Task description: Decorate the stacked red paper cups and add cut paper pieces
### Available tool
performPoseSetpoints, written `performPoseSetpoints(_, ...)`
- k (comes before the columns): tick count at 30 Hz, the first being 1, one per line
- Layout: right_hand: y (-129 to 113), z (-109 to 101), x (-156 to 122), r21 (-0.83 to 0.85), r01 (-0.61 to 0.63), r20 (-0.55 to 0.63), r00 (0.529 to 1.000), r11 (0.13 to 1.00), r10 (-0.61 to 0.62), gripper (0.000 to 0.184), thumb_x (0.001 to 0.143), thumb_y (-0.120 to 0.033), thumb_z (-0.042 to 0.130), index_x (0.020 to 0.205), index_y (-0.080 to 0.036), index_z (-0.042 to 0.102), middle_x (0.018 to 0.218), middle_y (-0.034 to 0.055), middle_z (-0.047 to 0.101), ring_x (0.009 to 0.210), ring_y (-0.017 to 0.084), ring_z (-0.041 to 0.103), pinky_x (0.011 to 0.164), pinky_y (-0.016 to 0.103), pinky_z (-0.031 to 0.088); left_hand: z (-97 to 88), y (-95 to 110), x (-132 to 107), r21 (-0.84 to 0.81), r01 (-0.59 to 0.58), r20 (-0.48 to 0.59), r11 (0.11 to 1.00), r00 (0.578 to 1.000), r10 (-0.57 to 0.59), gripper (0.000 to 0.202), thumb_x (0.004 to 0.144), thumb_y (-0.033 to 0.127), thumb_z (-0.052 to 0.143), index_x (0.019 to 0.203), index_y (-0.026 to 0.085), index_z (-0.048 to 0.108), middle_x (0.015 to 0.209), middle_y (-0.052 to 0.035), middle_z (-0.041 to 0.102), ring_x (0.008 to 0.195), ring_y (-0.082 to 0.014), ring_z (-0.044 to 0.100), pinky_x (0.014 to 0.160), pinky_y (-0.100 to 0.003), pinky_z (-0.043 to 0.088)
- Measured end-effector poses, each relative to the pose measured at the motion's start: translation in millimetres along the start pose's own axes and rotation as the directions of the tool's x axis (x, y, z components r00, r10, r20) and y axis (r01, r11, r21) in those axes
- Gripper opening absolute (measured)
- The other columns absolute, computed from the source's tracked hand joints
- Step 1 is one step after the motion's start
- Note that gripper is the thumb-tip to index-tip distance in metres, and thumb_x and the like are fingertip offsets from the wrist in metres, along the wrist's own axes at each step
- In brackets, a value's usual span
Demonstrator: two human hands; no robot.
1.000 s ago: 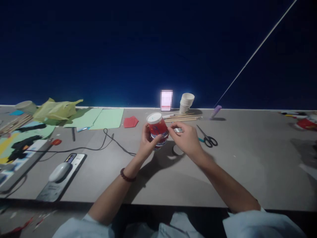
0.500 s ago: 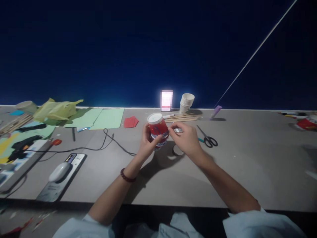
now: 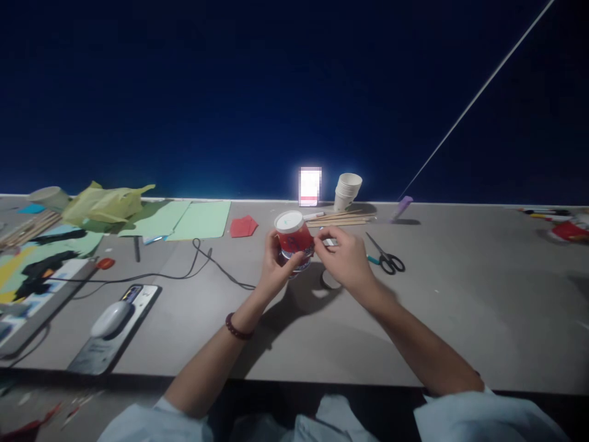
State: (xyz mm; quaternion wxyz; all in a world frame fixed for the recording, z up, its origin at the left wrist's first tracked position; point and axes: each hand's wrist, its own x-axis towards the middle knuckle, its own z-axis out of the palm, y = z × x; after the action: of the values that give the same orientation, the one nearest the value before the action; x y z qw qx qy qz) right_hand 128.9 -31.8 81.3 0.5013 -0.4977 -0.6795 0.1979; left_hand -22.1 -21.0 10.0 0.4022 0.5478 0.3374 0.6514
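Observation:
A red paper cup (image 3: 295,238) with a white round top and a blue-and-white patterned band lower down is held above the table. My left hand (image 3: 277,265) wraps round it from the left, thumb across the front. At the cup's right side my right hand (image 3: 346,256) has thumb and forefinger pinched together, close against the red surface. Whatever is between those fingertips is too small to make out. Partly behind my right hand, a round ring-like item (image 3: 330,280) lies on the table.
Scissors (image 3: 390,263) lie to the right of my right hand. Behind are wooden sticks (image 3: 343,218), stacked white paper cups (image 3: 347,191), a lit screen (image 3: 310,186) and a purple upright item (image 3: 402,209). Leftward are red paper (image 3: 243,226), green sheets (image 3: 202,220), a cable (image 3: 221,267) and a phone (image 3: 115,328).
Both hands stay almost in place. The cup has tilted or turned very slightly, and the fingers of my right hand remain pinched at its right side.

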Motion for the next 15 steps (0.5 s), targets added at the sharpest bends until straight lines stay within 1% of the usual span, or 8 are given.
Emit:
performPoseSetpoints(8,0.8,0.0,-0.4,-0.002,0.003,-0.014,1.0,1.0,-0.003,0.009,0.079,-0.021,0.057,0.074,-0.019,0.065,0.073,0.0024,0.069,0.067,0.016,0.065,0.062,0.028,0.059,0.7,-1.1,0.8,-0.003,-0.011,-0.003,1.0,1.0,0.011,0.059,0.075,0.042,0.076,0.122,0.026,0.046,0.117,-0.0073,0.058,0.107,-0.0229,0.058,0.095,-0.036,0.045)
performPoseSetpoints(15,-3.2,-3.8,2.3,0.058,-0.03,0.002,1.0,0.998,0.03,0.01,0.078,-0.023,0.06,0.073,-0.019,0.067,0.07,0.0018,0.07,0.064,0.015,0.065,0.063,0.029,0.061,2.8,2.4,-0.7,-0.07,0.047,-0.008,0.996,0.999,-0.048,0.06,0.074,0.041,0.078,0.123,0.027,0.046,0.118,-0.0072,0.059,0.109,-0.0232,0.059,0.096,-0.035,0.046)
